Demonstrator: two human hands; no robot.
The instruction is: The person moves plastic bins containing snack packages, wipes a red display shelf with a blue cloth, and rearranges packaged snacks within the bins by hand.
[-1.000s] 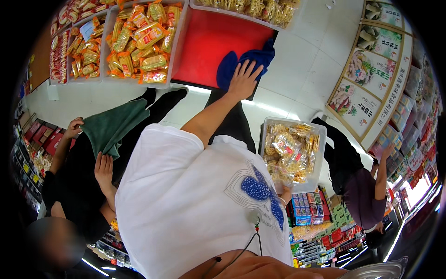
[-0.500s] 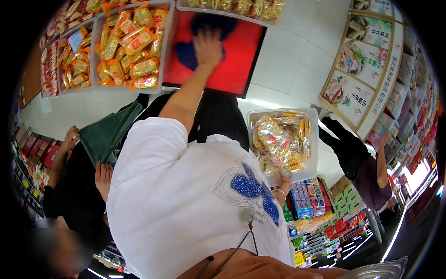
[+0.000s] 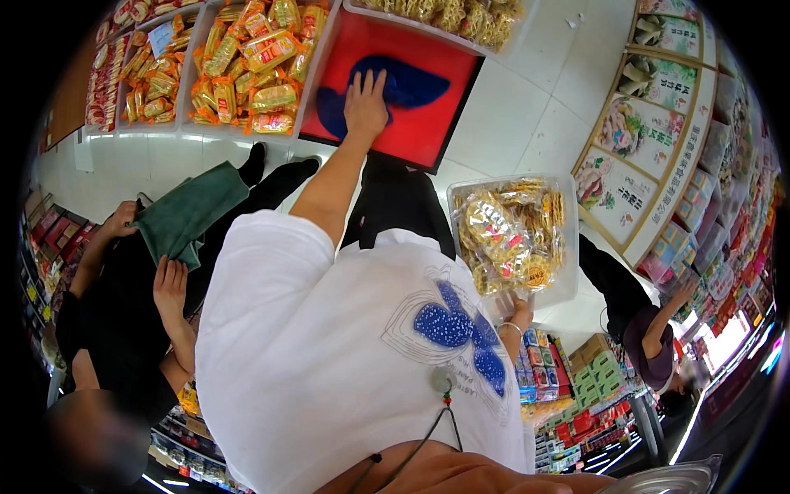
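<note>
My left hand (image 3: 366, 105) lies flat, fingers apart, on a dark blue cloth (image 3: 417, 82). The cloth spreads over a red display surface (image 3: 428, 128) with a black edge. At my right side, my right hand (image 3: 520, 314) grips the near rim of a clear plastic bin (image 3: 569, 239), a bracelet on its wrist. Several wrapped, round, pale-yellow noodle-like cakes (image 3: 498, 235) fill that bin. My right thumb and fingers are partly hidden by the bin's edge.
Left of the red surface stand bins of orange-wrapped snacks (image 3: 271, 53); another noodle bin (image 3: 444, 12) borders its far edge. A person at left holds a green cloth (image 3: 189, 210). At right, another person (image 3: 654, 333) reaches toward shelves beside a picture-panelled display stand (image 3: 634, 140).
My left hand stays on the blue cloth, which now lies more spread toward the right. The view has shifted slightly. The person at left has the green cloth in a more folded shape.
</note>
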